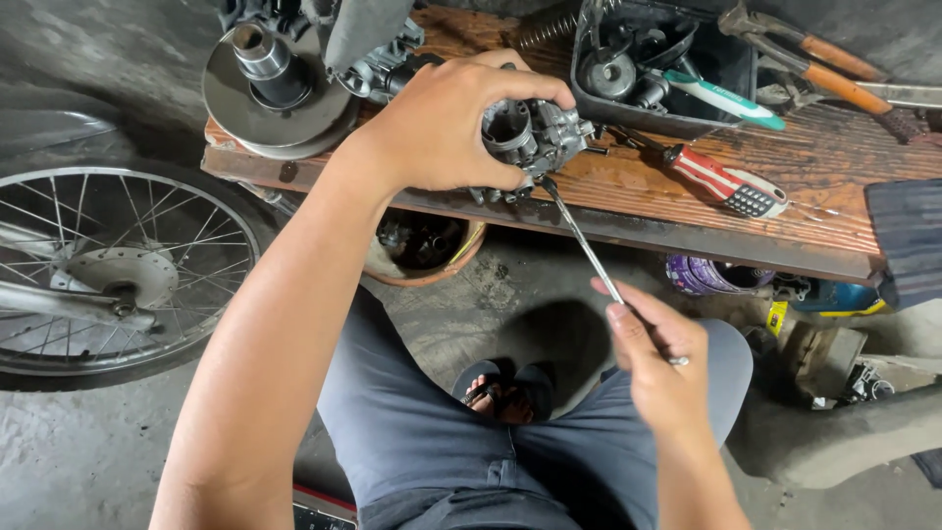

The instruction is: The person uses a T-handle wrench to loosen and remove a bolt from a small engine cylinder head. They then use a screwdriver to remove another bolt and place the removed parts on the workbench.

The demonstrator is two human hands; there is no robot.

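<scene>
"What's being held up there at the bench edge?"

"A small grey cast-metal carburettor body [535,137], gripped in the left hand [446,128]. The fingers wrap over its top and the thumb sits underneath, so it hangs just past the front edge of the reddish wooden plank bench [785,226], round bore facing up."

"And the other hand?"

"The right hand [657,358] is lower, nearer the lap, pinched shut around the near end of a long thin steel screwdriver shaft [584,240]. Its handle is hidden inside the palm. The shaft runs up and to the left, and its tip meets the underside of the carburettor, right below the left thumb."

"So the long axis points from the knee up to the part?"

"Yes, steeply slanted, with the carburettor above and left of the right hand's grip. The left forearm stretches far forward; the right wrist is bent back."

"Anything else close by?"

"A red-and-white handled screwdriver [726,182] lies on the plank just right of the part, a black plastic tray [716,69] of bits behind it, and a spoked wheel [108,270] stands on the floor at left."
</scene>
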